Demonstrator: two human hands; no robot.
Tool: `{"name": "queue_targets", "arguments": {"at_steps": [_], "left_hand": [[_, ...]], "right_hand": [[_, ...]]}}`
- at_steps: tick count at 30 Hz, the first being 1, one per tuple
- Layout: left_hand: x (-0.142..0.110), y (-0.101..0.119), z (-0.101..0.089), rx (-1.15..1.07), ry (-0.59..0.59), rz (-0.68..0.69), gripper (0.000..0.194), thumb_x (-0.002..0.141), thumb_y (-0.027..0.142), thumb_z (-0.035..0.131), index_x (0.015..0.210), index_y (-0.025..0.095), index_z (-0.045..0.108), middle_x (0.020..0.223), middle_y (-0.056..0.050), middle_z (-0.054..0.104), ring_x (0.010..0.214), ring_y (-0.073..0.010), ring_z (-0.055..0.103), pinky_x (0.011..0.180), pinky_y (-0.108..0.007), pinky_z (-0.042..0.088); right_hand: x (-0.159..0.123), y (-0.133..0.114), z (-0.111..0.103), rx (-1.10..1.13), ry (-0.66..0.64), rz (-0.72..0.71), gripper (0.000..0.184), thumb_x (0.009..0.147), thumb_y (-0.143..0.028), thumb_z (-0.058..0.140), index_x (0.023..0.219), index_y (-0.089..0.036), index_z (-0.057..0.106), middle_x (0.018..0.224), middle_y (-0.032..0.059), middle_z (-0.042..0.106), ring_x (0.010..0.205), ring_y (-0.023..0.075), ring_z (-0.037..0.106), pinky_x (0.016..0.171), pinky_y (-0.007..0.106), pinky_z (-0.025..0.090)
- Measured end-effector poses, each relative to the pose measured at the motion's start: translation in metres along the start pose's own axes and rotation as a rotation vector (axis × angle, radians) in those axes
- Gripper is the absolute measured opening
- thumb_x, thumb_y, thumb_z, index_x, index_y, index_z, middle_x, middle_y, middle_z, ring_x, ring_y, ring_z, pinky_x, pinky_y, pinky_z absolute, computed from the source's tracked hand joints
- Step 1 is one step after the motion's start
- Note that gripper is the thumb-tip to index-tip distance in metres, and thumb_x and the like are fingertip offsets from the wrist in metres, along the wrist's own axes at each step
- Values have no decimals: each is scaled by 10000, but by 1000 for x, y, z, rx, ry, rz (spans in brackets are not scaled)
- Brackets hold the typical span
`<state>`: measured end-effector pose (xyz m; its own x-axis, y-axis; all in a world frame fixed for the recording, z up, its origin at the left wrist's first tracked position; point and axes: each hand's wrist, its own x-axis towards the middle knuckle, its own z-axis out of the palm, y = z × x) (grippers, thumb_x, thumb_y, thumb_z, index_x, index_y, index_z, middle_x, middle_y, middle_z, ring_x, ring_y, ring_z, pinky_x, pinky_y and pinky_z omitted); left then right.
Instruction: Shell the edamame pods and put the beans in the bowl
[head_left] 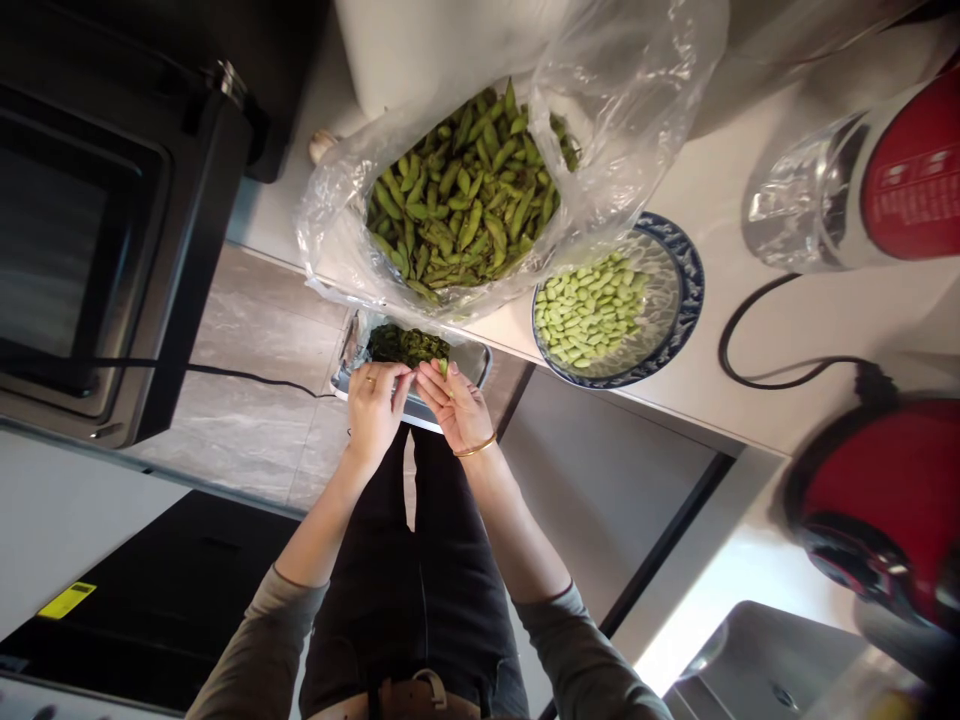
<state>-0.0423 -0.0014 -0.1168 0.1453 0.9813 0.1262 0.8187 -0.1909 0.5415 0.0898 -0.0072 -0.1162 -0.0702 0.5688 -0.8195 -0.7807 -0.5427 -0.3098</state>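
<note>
Over a bin [472, 362] my two hands meet, fingertips close together. My right hand [459, 408], with a bracelet at the wrist, is closed around a green soybean pod [444, 368], whose tip shows at the fingers. My left hand [376, 402] is pinched, thumb against fingers; whatever it grips is hidden. Dark green pod shells [405, 344] lie in the bin beneath. On the counter, a clear plastic bag [334, 205] stands open, full of whole soybean pods [469, 195]. Beside it a blue-rimmed bowl [686, 290] holds pale green shelled beans [589, 310].
A red-and-white appliance [911, 170] and another red appliance [877, 510] stand on the counter [757, 420] at right. A black cable [247, 374] runs across in front of the oven [82, 230] at left. Grey cabinet fronts [600, 480] lie below the counter.
</note>
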Motion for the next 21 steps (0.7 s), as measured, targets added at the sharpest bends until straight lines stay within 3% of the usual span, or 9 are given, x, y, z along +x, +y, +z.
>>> {"name": "queue_targets", "arguments": {"at_steps": [4,7,9,12,14,17,21], "left_hand": [[6,-4,-2,2,24,-64,238,856,330,603,669,194,549,664,-12,583,753,-181,580,769,-338,456],[12,1,-6,-158,-7,-88,122,876,302,567,882,193,622,936,-64,639,957,-191,596,861,-347,477],[15,6,-8,-274,-68,-54,196,894,273,537,1055,202,623,1089,-85,631,1054,-192,580,908,-352,477],[15,10,-9,-351,-138,29,183,904,237,522,1025,225,659,965,-47,684,934,-169,611,854,-336,500],[13,10,-8,-338,-122,82,155,894,214,537,964,224,675,875,-31,697,859,-162,611,802,-324,508],[10,11,-7,-261,-67,158,140,872,187,562,954,213,673,869,-40,697,850,-169,612,781,-326,504],[9,13,-10,-114,-60,229,142,849,171,579,954,213,667,852,-42,696,835,-179,622,772,-339,483]], "right_hand": [[-1,-3,-1,-44,8,3,288,711,-460,740,806,-189,718,838,60,772,873,212,731,899,389,554],[-2,-5,-2,-137,12,15,355,657,-508,762,761,-171,720,733,57,762,729,200,737,766,344,598],[-2,-7,-2,-213,-7,21,402,595,-547,780,701,-165,714,632,41,738,590,176,710,624,295,601],[-2,-9,-3,-294,-18,-13,437,548,-583,779,616,-161,684,539,23,696,430,120,622,410,211,505],[-1,-10,-3,-312,15,-64,435,565,-582,765,597,-160,666,535,17,690,384,83,565,338,173,421],[1,-10,-2,-319,57,-116,428,569,-574,760,573,-162,641,529,10,680,366,62,526,321,162,386],[1,-11,-3,-369,51,-114,418,541,-565,776,587,-170,648,527,1,671,407,97,579,398,205,493]]}}
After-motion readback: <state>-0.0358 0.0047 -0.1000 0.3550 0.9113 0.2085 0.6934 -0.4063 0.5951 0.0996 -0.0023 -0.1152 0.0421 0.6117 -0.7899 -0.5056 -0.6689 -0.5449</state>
